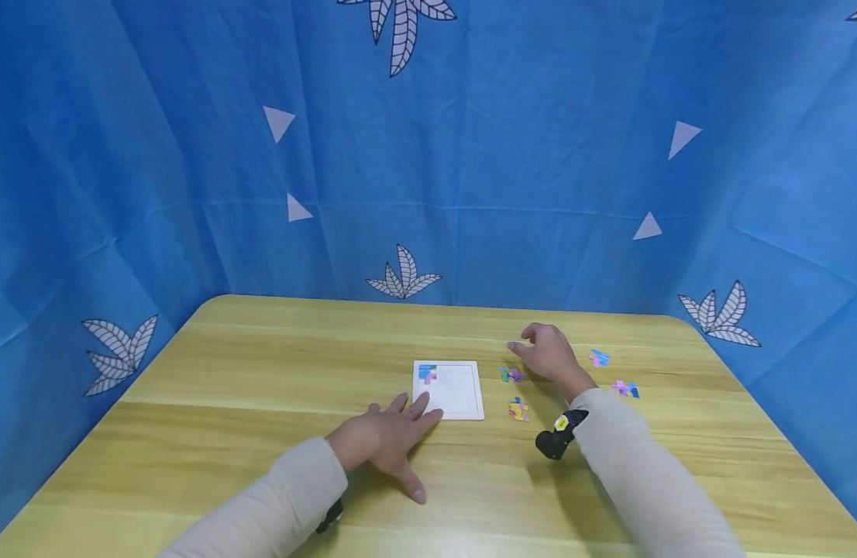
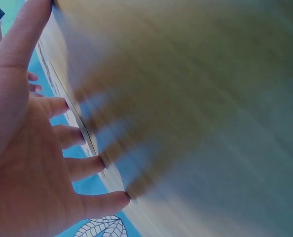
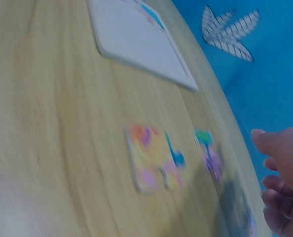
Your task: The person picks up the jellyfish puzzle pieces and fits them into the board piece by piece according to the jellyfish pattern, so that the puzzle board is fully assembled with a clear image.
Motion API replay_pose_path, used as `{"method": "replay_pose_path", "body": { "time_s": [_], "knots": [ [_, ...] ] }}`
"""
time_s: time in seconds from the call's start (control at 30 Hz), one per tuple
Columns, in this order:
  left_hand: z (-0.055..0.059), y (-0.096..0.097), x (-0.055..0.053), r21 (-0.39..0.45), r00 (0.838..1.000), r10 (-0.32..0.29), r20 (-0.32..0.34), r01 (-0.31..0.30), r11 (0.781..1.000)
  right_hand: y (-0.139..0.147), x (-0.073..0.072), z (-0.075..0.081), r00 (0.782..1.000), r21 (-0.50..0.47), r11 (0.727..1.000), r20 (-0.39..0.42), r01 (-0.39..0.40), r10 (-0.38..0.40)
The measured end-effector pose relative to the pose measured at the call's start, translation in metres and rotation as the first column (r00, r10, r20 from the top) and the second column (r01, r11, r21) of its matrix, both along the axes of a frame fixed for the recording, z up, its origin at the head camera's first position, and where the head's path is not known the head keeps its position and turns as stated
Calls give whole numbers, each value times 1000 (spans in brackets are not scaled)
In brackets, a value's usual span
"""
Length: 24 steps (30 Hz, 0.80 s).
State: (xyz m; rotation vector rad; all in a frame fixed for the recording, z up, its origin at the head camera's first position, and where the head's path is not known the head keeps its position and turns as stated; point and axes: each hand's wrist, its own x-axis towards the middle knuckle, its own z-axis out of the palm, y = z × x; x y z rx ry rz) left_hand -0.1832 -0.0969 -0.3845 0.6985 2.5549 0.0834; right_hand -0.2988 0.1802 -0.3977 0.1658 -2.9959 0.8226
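A white square puzzle tray point(image 1: 462, 395) lies on the table, with a blue and pink jigsaw piece point(image 1: 427, 374) in its far left corner. My left hand point(image 1: 390, 438) is spread flat, palm down, fingertips at the tray's near left edge. Over the table to the right of the tray is my right hand point(image 1: 550, 356), thumb and index finger apart, the other fingers loosely curled in the right wrist view, with nothing seen between them. Just below it lies a green and purple jigsaw piece point(image 1: 512, 375). Nearer me sits a yellow jigsaw piece point(image 3: 154, 160) with a blue knob.
Beyond the right wrist lie a blue and pink jigsaw piece point(image 1: 599, 358) and a pink and dark blue one point(image 1: 625, 389). The wooden table point(image 1: 275, 349) ends at a blue curtain point(image 1: 540, 155) with leaf prints. Each wrist wears a black camera strap point(image 1: 564, 434).
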Motion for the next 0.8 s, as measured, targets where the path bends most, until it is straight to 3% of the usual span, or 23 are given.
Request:
{"method": "replay_pose_path", "body": {
  "time_s": [0.37,0.8],
  "knots": [
    [1,-1,1,-15,1000,-13,-1,13,1000,41,-3,-11,993,-2,995,72,98,-98],
    [3,-1,1,-49,1000,-30,0,30,998,47,1,-18,980,28,981,47,194,-195]
  ]
}}
